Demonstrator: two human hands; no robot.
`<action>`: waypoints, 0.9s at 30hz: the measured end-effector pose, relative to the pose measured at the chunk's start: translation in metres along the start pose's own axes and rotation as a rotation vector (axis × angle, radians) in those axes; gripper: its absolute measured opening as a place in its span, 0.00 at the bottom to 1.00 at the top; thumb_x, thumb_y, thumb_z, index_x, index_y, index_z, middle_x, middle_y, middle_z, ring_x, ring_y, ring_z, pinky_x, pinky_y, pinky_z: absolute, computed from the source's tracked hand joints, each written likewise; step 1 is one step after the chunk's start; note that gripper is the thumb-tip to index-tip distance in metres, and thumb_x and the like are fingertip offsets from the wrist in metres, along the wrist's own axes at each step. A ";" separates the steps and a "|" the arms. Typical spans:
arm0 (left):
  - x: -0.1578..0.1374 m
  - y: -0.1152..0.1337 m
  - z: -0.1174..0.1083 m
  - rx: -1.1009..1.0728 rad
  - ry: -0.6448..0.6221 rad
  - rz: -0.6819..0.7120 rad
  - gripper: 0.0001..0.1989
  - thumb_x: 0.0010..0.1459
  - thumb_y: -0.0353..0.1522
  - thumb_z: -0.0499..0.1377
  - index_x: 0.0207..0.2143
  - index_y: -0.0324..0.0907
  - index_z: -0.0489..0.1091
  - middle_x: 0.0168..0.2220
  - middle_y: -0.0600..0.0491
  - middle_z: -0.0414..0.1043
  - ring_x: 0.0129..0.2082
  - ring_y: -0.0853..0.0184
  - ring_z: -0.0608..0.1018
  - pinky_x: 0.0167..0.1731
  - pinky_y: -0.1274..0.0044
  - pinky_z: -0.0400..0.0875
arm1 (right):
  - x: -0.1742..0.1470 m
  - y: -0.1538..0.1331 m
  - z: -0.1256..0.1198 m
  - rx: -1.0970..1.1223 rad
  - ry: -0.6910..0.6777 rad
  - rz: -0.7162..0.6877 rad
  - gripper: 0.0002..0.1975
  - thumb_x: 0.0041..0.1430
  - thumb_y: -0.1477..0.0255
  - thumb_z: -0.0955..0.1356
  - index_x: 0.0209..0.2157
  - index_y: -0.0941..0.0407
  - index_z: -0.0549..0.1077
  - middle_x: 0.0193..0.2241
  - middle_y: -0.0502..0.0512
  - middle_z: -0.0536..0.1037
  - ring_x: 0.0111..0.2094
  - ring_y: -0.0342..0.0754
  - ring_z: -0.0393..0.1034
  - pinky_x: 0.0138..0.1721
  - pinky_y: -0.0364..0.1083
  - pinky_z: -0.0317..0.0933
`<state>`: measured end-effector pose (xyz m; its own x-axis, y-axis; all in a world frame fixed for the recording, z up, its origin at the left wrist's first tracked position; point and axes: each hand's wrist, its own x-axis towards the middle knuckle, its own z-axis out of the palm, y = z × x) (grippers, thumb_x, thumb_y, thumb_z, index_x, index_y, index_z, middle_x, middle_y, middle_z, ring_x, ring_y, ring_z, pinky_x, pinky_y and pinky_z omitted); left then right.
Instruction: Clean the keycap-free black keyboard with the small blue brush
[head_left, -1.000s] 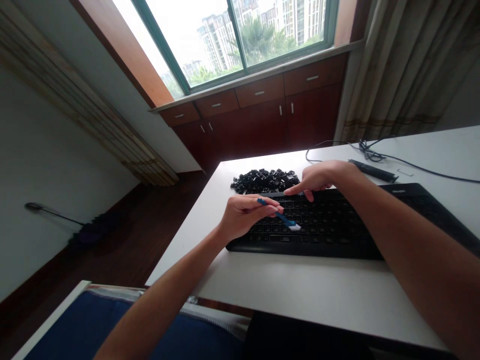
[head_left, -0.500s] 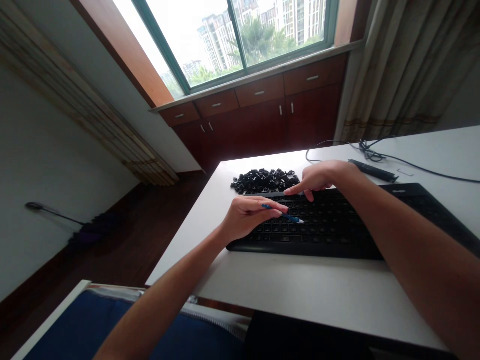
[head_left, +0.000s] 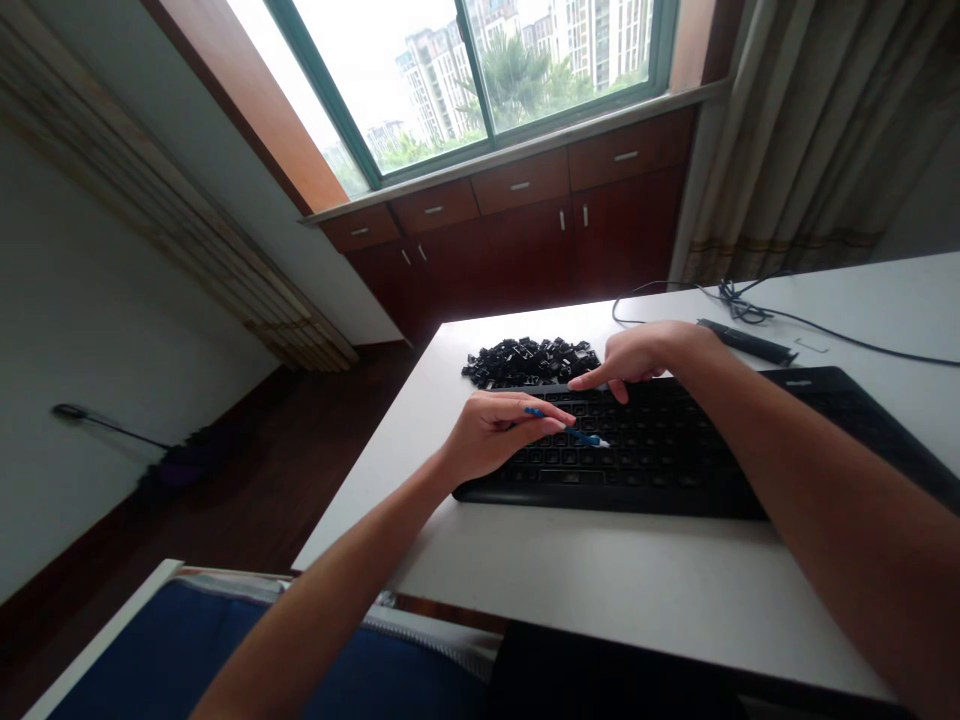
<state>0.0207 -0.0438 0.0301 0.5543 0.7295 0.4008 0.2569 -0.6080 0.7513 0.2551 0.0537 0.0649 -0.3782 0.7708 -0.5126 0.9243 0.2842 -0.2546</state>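
Observation:
A black keyboard (head_left: 660,455) with its keycaps off lies across the white table, bare key sockets showing. My left hand (head_left: 499,432) rests over its left part, fingers closed around a blue toothbrush (head_left: 581,436). The brush's white bristled head touches or hovers just over the sockets; I cannot tell which. At the keyboard's back edge, my right hand (head_left: 637,355) grips the frame, with one finger along the rim and another over the sockets. The rest of its fingers are partly hidden. Behind the keyboard sits a heap of loose black keycaps (head_left: 525,362).
A long black plastic strip (head_left: 746,342) and a thin bent wire (head_left: 811,346) lie behind the keyboard on the white table (head_left: 600,560). A bundled black cable (head_left: 742,300) trails to the right. A blue-seated chair (head_left: 135,660) stands at the front left.
Hardly anything differs. The toothbrush head has shifted very slightly in my left hand's grip area; my right hand and the keyboard stay in place.

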 end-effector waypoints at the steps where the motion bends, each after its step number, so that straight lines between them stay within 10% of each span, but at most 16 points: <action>1: 0.000 0.000 0.000 0.006 -0.003 0.004 0.09 0.59 0.35 0.62 0.37 0.40 0.80 0.38 0.46 0.81 0.30 0.69 0.80 0.29 0.79 0.76 | 0.000 0.000 0.000 -0.005 -0.020 0.010 0.39 0.40 0.33 0.63 0.23 0.56 0.81 0.19 0.55 0.65 0.24 0.49 0.64 0.29 0.51 0.58; 11: -0.001 -0.001 0.002 -0.329 0.143 -0.018 0.17 0.66 0.33 0.54 0.56 0.39 0.68 0.41 0.46 0.79 0.43 0.63 0.81 0.43 0.71 0.80 | -0.002 -0.002 -0.001 -0.021 -0.082 0.058 0.41 0.39 0.31 0.60 0.27 0.55 0.81 0.24 0.55 0.67 0.28 0.49 0.64 0.33 0.49 0.58; 27: -0.002 0.001 0.007 -0.165 -0.007 -0.014 0.13 0.63 0.32 0.58 0.49 0.38 0.72 0.43 0.45 0.79 0.42 0.65 0.81 0.43 0.74 0.78 | 0.000 -0.001 -0.001 -0.026 -0.074 0.045 0.40 0.40 0.32 0.61 0.27 0.55 0.81 0.23 0.55 0.67 0.27 0.49 0.63 0.32 0.49 0.58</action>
<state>0.0254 -0.0484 0.0266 0.5576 0.7346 0.3866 0.1311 -0.5378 0.8328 0.2545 0.0541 0.0657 -0.3378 0.7391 -0.5828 0.9412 0.2652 -0.2093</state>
